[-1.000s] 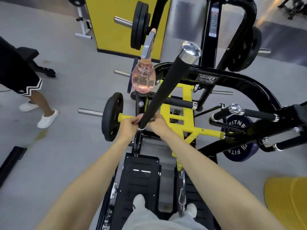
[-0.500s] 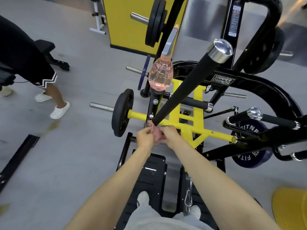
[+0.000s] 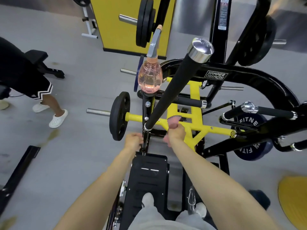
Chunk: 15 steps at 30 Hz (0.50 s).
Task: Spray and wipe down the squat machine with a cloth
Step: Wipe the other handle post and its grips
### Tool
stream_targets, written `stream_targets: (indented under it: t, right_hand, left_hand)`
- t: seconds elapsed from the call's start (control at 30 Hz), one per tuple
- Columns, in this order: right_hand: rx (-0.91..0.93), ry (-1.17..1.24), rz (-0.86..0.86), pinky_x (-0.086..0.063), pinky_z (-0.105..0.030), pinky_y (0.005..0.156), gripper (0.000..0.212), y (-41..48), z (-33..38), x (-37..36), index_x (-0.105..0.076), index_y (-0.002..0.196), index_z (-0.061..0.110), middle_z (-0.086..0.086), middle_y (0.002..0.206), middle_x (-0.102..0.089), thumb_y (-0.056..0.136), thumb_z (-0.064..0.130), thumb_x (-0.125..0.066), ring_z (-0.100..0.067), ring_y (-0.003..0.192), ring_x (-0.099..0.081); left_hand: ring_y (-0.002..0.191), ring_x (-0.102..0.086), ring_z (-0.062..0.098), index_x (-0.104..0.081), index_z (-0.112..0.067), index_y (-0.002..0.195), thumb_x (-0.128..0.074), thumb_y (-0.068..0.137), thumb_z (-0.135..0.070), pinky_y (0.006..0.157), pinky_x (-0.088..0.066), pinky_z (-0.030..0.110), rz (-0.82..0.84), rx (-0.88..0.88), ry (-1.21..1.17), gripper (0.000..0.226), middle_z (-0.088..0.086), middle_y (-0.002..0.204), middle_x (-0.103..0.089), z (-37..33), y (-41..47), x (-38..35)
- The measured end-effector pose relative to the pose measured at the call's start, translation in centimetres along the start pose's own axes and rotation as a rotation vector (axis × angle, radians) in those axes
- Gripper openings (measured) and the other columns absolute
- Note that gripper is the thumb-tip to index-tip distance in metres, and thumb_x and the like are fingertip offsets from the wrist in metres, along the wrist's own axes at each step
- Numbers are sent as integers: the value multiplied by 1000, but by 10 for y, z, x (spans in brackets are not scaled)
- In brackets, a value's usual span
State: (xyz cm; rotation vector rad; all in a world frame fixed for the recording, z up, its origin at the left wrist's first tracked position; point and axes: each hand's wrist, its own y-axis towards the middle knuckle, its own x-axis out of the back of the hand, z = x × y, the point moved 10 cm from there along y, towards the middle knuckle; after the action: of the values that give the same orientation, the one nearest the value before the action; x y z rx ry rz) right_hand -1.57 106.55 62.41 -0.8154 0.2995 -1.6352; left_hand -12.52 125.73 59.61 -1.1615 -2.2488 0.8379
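the hands, together at the base of the bar (image 3: 172, 90) a moment ago, are now apart: the right hand (image 3: 177, 132) holds the cloth (image 3: 173, 119) off the bar, over the yellow frame (image 3: 196, 117); the left hand (image 3: 133, 140) grips the post (image 3: 146, 138) below.

From my left hand (image 3: 133, 141) on the post (image 3: 146, 136), the black bar (image 3: 172, 90) slants up toward 1 o'clock and the bottle (image 3: 150, 78) stands at 12. A plate (image 3: 119, 116) blocks 11; open floor (image 3: 79, 138) lies at 9.
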Motion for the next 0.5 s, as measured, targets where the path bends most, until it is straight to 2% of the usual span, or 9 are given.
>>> stream_targets:
  t: [0.03, 0.1, 0.13, 0.2, 0.23, 0.27, 0.37, 0.43, 0.5]
  right_hand:
    - [-34, 51, 66, -54, -20, 51, 17, 0, 3, -12, -57, 84, 3, -6, 87, -54, 93, 2, -42, -22, 72, -49]
    - [-71, 184, 274, -60, -37, 65, 37, -6, 8, -51, -56, 61, 12, -6, 71, -53, 92, 2, -40, -21, 61, -53]
    - [-33, 162, 349, -59, -33, 66, 38, -10, 15, -67, -56, 59, 13, -7, 67, -54, 92, 0, -42, -18, 56, -57]
    - [62, 11, 363, -46, -13, 54, 29, -15, 19, -78, -56, 68, 9, -2, 65, -52, 90, -6, -44, -11, 57, -53]
    - [104, -38, 336, -40, -13, 50, 26, -16, 18, -76, -56, 73, 9, -1, 66, -51, 91, -6, -43, -11, 59, -48]
    - [120, -62, 323, -38, -15, 52, 26, -12, 12, -76, -56, 77, 10, -2, 68, -52, 92, -5, -41, -14, 62, -45]
    - [78, 4, 305, -37, -26, 74, 31, -10, -5, -78, -65, 81, 15, -4, 83, -58, 90, -5, -43, -21, 79, -48]
    - [12, 69, 257, -40, -27, 76, 25, -13, -14, -77, -69, 101, 6, -6, 92, -61, 89, -3, -49, -21, 85, -53]
    - [-34, 71, 177, -41, -27, 73, 27, -12, -20, -74, -63, 113, 0, -10, 99, -62, 88, 0, -53, -23, 89, -57]
  left_hand:
    - [67, -56, 15, -60, -4, 103, -41, 93, 7, 58, -44, 22, -55, 0, 14, 24, 13, 90, -62, -2, 5, 10]
    - [74, -58, 18, -60, -5, 107, -41, 94, 3, 61, -44, 22, -73, -24, 101, 24, 14, 100, -62, -7, 11, 16]
    - [77, -59, 19, -61, -7, 107, -43, 94, 2, 61, -44, 22, -61, -36, 140, 24, 14, 102, -62, -9, 11, 16]
    - [76, -59, 17, -61, -8, 108, -46, 94, 1, 64, -45, 23, -19, -39, 172, 22, 12, 100, -63, -8, 9, 15]
    - [75, -59, 17, -61, -8, 107, -46, 93, 1, 65, -46, 25, 0, -36, 170, 22, 12, 99, -63, -5, 8, 14]
    - [75, -59, 17, -60, -8, 106, -47, 92, 2, 66, -45, 27, 8, -24, 164, 22, 12, 96, -63, -1, 6, 15]
    - [68, -58, 14, -60, -7, 103, -45, 92, 5, 62, -43, 27, -14, 16, 125, 22, 6, 81, -62, 10, 5, 23]
    - [69, -58, 13, -60, -7, 103, -44, 92, 5, 63, -43, 27, -20, 36, 115, 23, 5, 80, -62, 16, 6, 25]
    - [71, -60, 14, -61, -6, 105, -43, 92, 5, 66, -44, 29, -21, 46, 106, 24, 7, 84, -63, 18, 6, 25]
